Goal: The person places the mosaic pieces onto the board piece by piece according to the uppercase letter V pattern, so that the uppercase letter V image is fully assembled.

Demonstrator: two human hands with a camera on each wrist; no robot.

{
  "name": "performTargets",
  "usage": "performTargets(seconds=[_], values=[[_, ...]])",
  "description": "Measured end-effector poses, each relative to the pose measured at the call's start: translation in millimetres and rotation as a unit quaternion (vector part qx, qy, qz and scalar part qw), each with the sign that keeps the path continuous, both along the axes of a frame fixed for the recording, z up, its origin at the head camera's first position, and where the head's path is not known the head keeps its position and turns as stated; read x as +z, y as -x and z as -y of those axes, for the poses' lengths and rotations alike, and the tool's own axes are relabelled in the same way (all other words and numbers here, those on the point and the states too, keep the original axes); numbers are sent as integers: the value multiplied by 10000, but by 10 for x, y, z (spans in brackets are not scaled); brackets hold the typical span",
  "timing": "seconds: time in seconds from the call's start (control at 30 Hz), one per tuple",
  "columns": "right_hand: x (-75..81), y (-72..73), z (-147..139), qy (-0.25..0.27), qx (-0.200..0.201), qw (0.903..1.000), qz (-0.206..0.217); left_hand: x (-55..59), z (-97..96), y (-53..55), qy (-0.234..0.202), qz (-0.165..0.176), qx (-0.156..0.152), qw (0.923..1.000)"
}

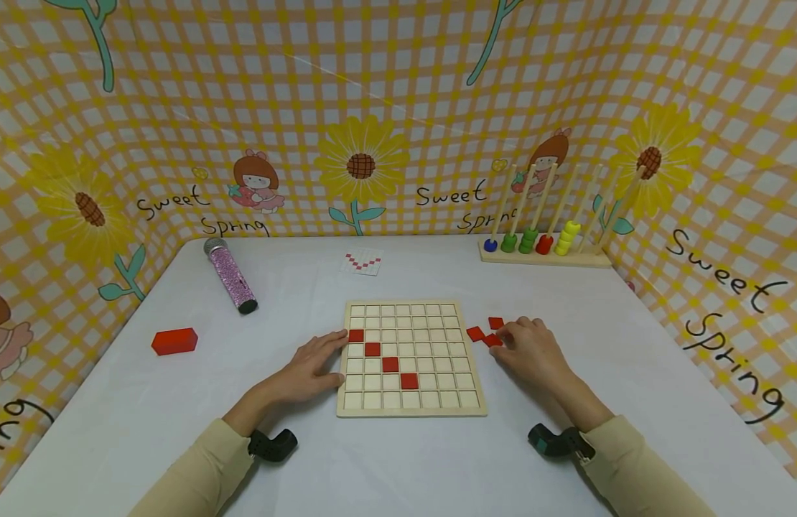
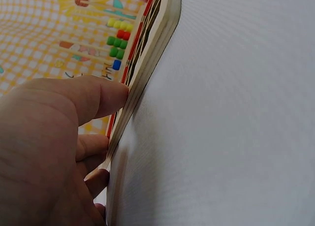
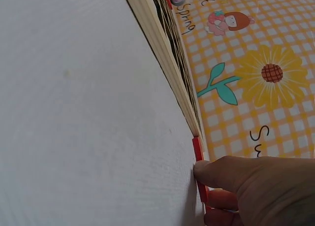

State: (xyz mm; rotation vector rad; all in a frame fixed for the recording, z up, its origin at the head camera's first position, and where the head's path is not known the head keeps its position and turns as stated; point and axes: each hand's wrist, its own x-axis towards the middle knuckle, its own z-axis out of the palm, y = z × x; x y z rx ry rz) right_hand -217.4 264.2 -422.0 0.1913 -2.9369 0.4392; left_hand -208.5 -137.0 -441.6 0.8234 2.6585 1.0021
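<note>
A wooden grid board lies in the middle of the table, with several red square tiles set along a diagonal from its left side, one of them a red tile. My left hand touches the board's left edge with extended thumb and fingers, as the left wrist view also shows. Right of the board, my right hand pinches a red square tile between thumb and fingers, low at the tabletop. Two other loose tiles lie close by: one red tile nearer the board, another red tile farther back.
Behind the board lies a small card printed with a red V-shaped pattern. A pink glittery microphone and a red block are at left. At back right stands a wooden peg rack with coloured beads. Patterned cloth hangs around the table.
</note>
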Motion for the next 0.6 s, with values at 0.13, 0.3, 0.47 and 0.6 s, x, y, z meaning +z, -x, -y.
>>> performTargets(seconds=[0.13, 0.3, 0.47, 0.6], values=[[-3, 1, -28, 30, -93, 9999, 21, 1, 1, -4, -1, 8, 0, 10000], [-5, 12, -65, 57, -117, 9999, 19, -9, 3, 2, 14, -2, 6, 10000], [2, 17, -75, 91, -88, 9999, 35, -15, 3, 5, 25, -30, 14, 10000], [8, 18, -78, 70, -65, 10000, 17, -7, 1, -1, 32, -20, 31, 10000]])
